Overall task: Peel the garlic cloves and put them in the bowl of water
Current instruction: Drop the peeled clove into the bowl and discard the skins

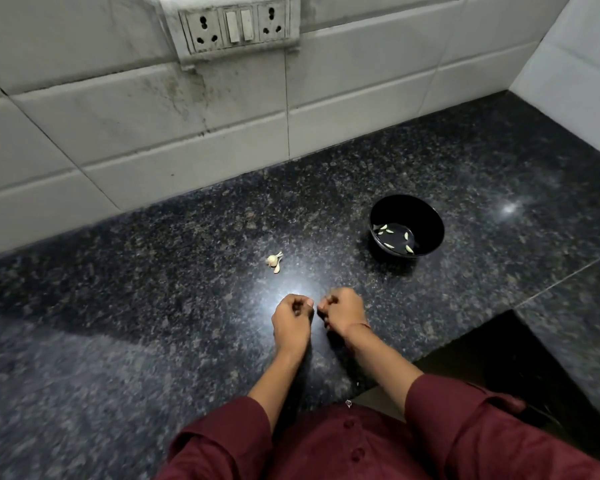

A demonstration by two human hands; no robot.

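Pale papery garlic bulb remnant (273,260), black bowl (430,216), peeled cloves (388,231) floating

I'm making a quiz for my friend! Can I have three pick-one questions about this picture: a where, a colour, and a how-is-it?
1. Compared with the bowl, the loose garlic is: A inside B to its left C on top
2. The bowl is: A black B white C red
3. The bowl stands: A tipped B upside down C upright

B: the garlic lies on the counter, left of the bowl.
A: the bowl is black throughout.
C: its rim is up, with cloves inside.
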